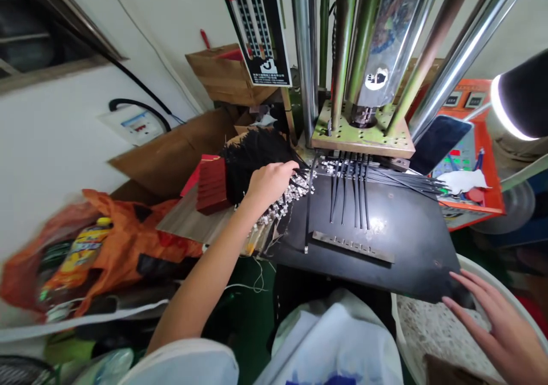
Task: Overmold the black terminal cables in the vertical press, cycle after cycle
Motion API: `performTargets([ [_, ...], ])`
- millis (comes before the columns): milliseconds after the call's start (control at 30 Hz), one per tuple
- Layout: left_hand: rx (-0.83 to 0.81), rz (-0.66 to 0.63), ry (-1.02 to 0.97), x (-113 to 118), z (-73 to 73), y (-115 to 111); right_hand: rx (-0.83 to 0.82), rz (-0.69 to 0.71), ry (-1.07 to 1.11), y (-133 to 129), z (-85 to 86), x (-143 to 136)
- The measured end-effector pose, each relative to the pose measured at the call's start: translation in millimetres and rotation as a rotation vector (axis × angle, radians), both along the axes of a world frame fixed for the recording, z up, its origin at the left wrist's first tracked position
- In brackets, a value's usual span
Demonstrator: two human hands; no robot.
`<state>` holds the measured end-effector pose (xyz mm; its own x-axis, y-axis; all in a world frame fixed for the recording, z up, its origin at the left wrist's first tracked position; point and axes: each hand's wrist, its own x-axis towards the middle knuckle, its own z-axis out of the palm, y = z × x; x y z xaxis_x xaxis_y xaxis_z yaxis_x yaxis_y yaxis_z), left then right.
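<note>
Head view, left to right: orange plastic bag [128, 225] with a yellow-labelled bottle [85, 242] inside, then a red block [212, 185] beside the pile of black cables [257, 151]. Silver connector ends [295, 194] face the work plate side. Cables look light, thin and flexible, sheath likely a bit slick; they'd probably tangle in a heap this dense. Connector ends look stiffer, maybe easy to bend. Best grip: pinch the sheath just behind the connector and draw one out along its length.

Left hand [269, 182] is right on the pile, fingers drawn together near the connectors; can't tell if a cable is pinched. Pile lies under and beyond that hand, well apart from the other one. Just right of the fingertips, a lone cable [309, 208] runs down the left edge of the black work plate [411, 231]. Next, a slotted metal bar [353, 247] lies slightly skewed, near a row of cables [355, 197] coming out below the brass-coloured press plate [359, 137].

Right hand [500, 322]: fingers spread, nothing visible in it, at the work plate's near right corner; contact unclear. White tub [397, 331] sits below.
</note>
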<state>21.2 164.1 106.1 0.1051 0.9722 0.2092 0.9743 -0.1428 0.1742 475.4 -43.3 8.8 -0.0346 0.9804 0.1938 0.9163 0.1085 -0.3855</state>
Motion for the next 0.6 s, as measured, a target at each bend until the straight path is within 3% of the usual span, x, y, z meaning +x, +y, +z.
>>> performTargets([
  [67, -0.081, -0.014, -0.174, -8, -1.9, -4, 0.061, -0.015, 0.027, 13, 17.6, -16],
  [133, -0.185, -0.007, -0.448, -12, -7.1, -2, 0.102, 0.025, 0.120, 28, 34.8, -51],
  [200, -0.249, 0.083, -0.780, -9, -15.0, 2, 0.108, 0.161, 0.230, 42, 48.6, -100],
  [267, -0.201, 0.216, -1.041, 2, -23.1, 5, 0.071, 0.392, 0.278, 54, 55.9, -154],
  [367, -0.003, 0.373, -1.422, 21, -30.1, 4, 0.064, 0.712, 0.150, 67, 51.9, -222],
  [433, 0.082, 0.447, -1.748, 30, -29.8, 2, 0.082, 0.837, -0.002, 73, 41.5, -250],
  [500, 0.109, 0.489, -1.970, 34, -27.6, -2, 0.097, 0.863, -0.095, 76, 29.1, -262],
  [600, 0.141, 0.547, -2.063, 30, -27.1, -12, 0.103, 0.862, 0.023, 77, 15.4, -263],
])
